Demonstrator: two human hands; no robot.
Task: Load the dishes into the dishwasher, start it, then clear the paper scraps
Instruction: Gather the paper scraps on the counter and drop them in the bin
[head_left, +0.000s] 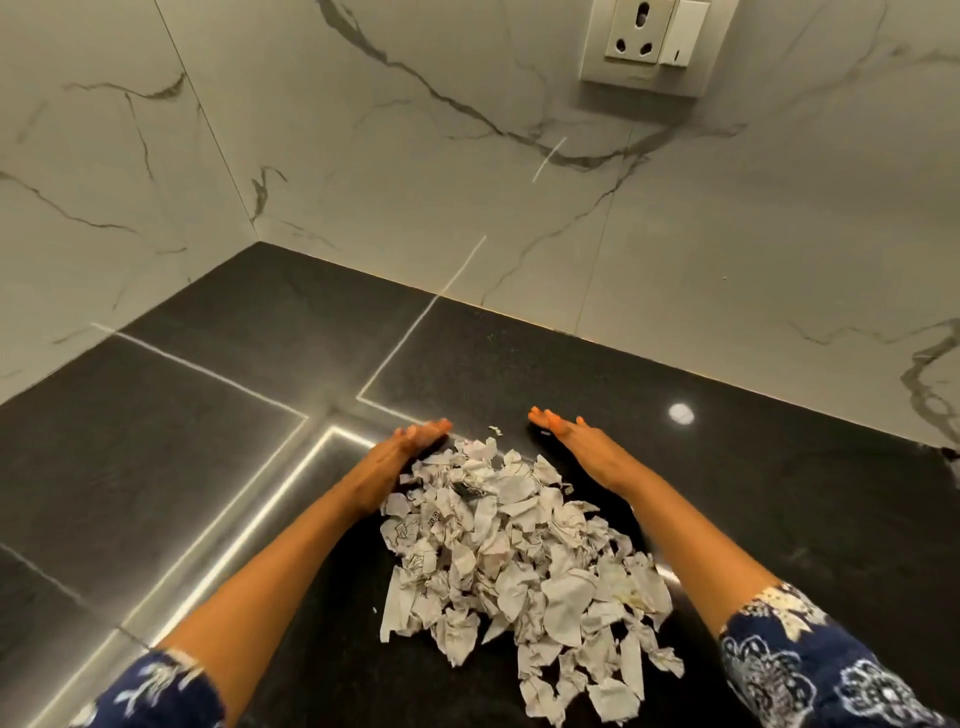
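Observation:
A pile of torn white paper scraps (519, 561) lies on the black stone counter (208, 441) between my forearms. My left hand (402, 449) stands on its edge at the pile's far left side, fingers straight, touching the outer scraps. My right hand (574, 441) lies on its edge at the pile's far right side, fingers straight, a small gap from the scraps. One tiny scrap (496, 430) sits apart on the counter between my fingertips. No dishes or dishwasher are in view.
White marble-look walls (363, 156) meet in a corner behind the counter. An electric socket with a switch (652, 41) is mounted high on the right wall. Bright light strips reflect off the counter on the left.

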